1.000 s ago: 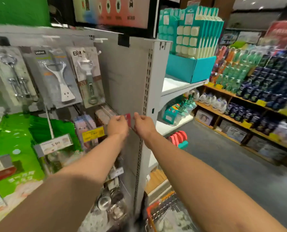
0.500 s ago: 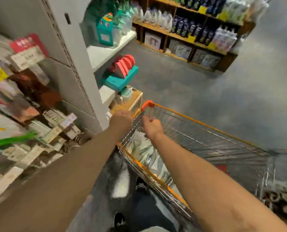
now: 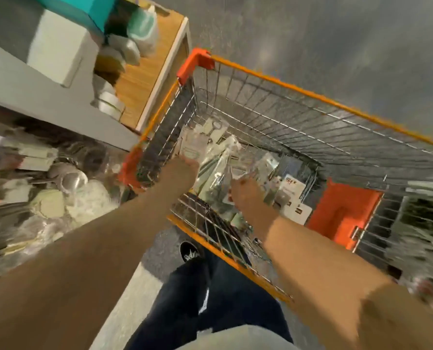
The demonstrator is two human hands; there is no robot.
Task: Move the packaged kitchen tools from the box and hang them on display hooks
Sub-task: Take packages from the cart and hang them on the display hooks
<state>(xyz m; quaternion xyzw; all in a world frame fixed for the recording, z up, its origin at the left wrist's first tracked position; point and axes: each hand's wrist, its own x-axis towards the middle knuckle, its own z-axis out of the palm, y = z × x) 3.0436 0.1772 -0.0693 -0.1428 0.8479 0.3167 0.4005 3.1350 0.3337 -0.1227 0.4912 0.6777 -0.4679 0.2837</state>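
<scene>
half a second ago both hands were at the near rim of the shopping cart [image 3: 311, 96]. now they are down inside the basket, and the view has tipped further toward the floor, so the far aisle shelves have dropped out of sight. the left hand [image 3: 182, 173] reaches in beside the cart's left wall, its fingers at the lower edge of a clear-fronted package [image 3: 192, 147]. blur hides whether that grip has closed. the right hand [image 3: 245, 192] is among the heap with its knuckles up, and its grip cannot be told either.

the packaged kitchen tools [image 3: 220, 157] lie piled in the left part of the basket. they are long cards overlapping on a slant. most have their long axis running away from the person toward the cart's far-left corner. the one by the left hand leans up that way too. a white card with dark print [image 3: 290, 190] lies flatter, just right of the right hand.

the cart is wire with an orange rim and an orange seat flap [image 3: 341, 213]. it stands on a grey speckled floor [image 3: 336, 34]. a grey shelf unit [image 3: 33, 94] with a wooden base shelf [image 3: 144, 72] stands close on its left. blurred metal ladles [image 3: 69, 178] hang lower left. a dark shoe [image 3: 189, 252] and dark trousers [image 3: 210, 299] show between the forearms.
</scene>
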